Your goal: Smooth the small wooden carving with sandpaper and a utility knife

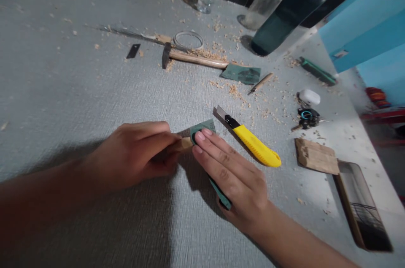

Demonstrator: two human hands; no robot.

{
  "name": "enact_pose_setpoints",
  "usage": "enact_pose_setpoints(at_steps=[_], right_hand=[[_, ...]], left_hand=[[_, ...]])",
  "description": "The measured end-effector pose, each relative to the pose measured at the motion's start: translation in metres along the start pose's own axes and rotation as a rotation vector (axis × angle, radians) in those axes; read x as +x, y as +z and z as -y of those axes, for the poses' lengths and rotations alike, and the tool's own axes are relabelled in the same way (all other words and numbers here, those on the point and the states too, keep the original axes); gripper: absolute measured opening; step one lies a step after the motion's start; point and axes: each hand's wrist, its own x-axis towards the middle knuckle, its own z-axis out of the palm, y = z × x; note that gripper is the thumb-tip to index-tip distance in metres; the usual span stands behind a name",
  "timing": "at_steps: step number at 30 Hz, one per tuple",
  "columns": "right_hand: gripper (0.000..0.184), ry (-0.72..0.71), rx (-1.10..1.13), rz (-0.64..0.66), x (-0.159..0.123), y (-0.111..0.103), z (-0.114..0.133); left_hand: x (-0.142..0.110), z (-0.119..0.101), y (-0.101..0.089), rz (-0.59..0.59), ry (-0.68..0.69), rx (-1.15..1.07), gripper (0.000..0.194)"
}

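My left hand (139,154) is closed around a small wooden piece (185,143), its pale tip showing between thumb and fingers. The tip rests against a green sheet of sandpaper (204,126) lying on the grey table (79,90). My right hand (230,171) lies flat on that sandpaper, fingers stretched out and pressing it down; the sheet's lower corner sticks out under the palm. A yellow utility knife (253,143) with its blade out lies just right of my right hand.
A hammer (193,58), a wire ring (188,40), another sandpaper piece (242,74), a pencil (260,83) and wood shavings lie farther back. Bottles (284,14) stand at the far edge. Keys (306,118), a wood block (316,156) and a phone (363,204) lie right.
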Motion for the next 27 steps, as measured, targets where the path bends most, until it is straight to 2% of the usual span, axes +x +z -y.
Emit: enact_pose_setpoints(at_steps=[3, 5, 8, 10, 15, 17, 20, 22, 24, 27], right_hand=[[0.056, 0.016, -0.021, 0.006, 0.0010, 0.0015, 0.0011], [0.049, 0.009, -0.030, -0.004, 0.0022, 0.0013, 0.0026], [0.036, -0.084, -0.041, 0.036, 0.0044, 0.0001, 0.0052], [0.033, -0.125, -0.042, 0.074, 0.0053, 0.0001, 0.0058], [0.046, 0.020, 0.035, -0.004, 0.0035, 0.0028, 0.0014], [0.047, 0.022, 0.037, -0.006, 0.0028, 0.0028, 0.0008], [0.040, -0.064, 0.014, 0.037, 0.0036, 0.0019, 0.0027], [0.036, -0.080, 0.033, 0.056, 0.0046, 0.0017, 0.0036], [0.039, -0.039, 0.078, 0.033, 0.0048, 0.0022, 0.0027], [0.052, 0.047, 0.137, -0.020, 0.0032, 0.0038, -0.0016]], left_hand=[[-0.0002, -0.0002, 0.0009, -0.010, 0.024, 0.049, 0.018], [-0.0013, -0.0001, 0.0011, -0.020, 0.063, 0.086, 0.018], [-0.0046, -0.0001, 0.0008, -0.036, 0.164, 0.140, 0.025], [-0.0068, -0.0004, 0.0007, -0.039, 0.205, 0.176, 0.030], [-0.0078, -0.0018, 0.0009, -0.063, 0.209, 0.238, 0.022], [-0.0072, -0.0023, 0.0004, -0.056, 0.225, 0.246, 0.022], [-0.0061, -0.0027, -0.0002, -0.046, 0.234, 0.237, 0.030], [-0.0051, -0.0025, 0.0002, -0.100, 0.260, 0.225, 0.031], [-0.0041, -0.0019, 0.0014, -0.143, 0.280, 0.216, 0.025], [-0.0036, -0.0006, 0.0038, -0.141, 0.264, 0.221, 0.016]])
